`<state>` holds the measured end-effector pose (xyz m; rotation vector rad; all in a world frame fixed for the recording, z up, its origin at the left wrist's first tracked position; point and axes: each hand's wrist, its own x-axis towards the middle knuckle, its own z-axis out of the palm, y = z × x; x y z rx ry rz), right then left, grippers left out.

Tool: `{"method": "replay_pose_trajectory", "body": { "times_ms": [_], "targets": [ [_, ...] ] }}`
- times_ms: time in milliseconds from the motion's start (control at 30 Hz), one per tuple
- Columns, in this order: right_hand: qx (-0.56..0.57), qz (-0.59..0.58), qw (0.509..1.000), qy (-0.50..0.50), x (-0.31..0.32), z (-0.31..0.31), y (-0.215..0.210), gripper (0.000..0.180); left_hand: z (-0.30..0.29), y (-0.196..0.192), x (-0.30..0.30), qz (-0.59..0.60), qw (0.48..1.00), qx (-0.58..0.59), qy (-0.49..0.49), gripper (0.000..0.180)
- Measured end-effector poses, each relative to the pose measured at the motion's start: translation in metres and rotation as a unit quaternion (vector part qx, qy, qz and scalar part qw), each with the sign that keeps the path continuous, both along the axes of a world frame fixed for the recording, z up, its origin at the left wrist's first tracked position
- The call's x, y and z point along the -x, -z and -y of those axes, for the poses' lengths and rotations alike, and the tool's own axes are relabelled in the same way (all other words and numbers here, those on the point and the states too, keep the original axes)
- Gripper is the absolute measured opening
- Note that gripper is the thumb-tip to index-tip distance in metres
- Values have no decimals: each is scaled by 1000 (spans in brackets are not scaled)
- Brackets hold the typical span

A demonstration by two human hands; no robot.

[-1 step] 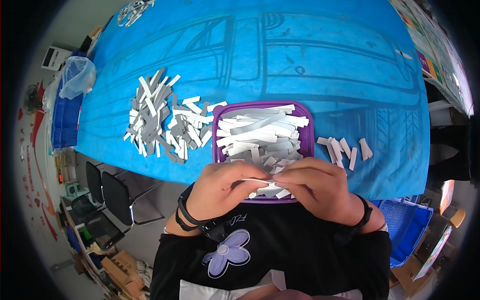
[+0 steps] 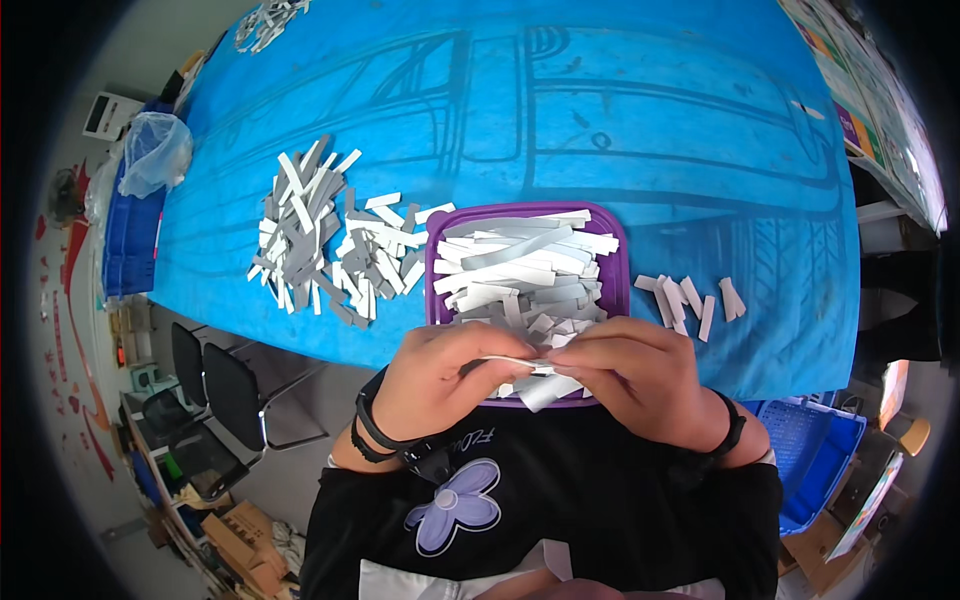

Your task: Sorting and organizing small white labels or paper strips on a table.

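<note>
Both my hands meet over the near side of a purple tray (image 2: 617, 250), pinching a thin pale strip (image 2: 512, 360) between thumbs and fingers. My left hand (image 2: 440, 375) grips its left part and my right hand (image 2: 632, 378) closes on it from the right. A wider silvery-white strip (image 2: 545, 393) hangs just below the fingertips; whether it joins the held piece I cannot tell. Long white and grey strips (image 2: 500, 275) lie across the far half of the tray, with shorter pieces (image 2: 550, 328) nearer me. My fingers hide part of the near rim.
Left of the tray, a loose pile of white and grey strips (image 2: 300, 225) spreads on the blue table cover (image 2: 680, 120). A few short strips (image 2: 680, 300) lie to the right. A blue crate (image 2: 810, 460) stands beyond the near right edge; black chairs (image 2: 235, 385) stand at lower left.
A silvery-white strip now shows hanging below my fingertips, where it was not seen before. My hands have barely moved.
</note>
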<state>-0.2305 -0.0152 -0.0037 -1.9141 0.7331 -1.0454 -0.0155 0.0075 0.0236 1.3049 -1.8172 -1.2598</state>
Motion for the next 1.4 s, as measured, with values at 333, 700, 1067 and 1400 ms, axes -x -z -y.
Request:
{"method": "replay_pose_trajectory", "body": {
  "times_ms": [333,700,1067,1400],
  "targets": [
    [55,21,997,50,3,0,8,24,9,12,-8,-92,991,94,31,15],
    [201,78,976,33,4,2,2,35,1,8,3,-1,957,262,123,18],
    [205,-13,977,-59,31,1,-9,23,6,1,6,50,907,370,194,22],
    [-40,-399,888,226,81,1,-25,45,5,2,-5,-73,994,74,29,26]
  ]
}}
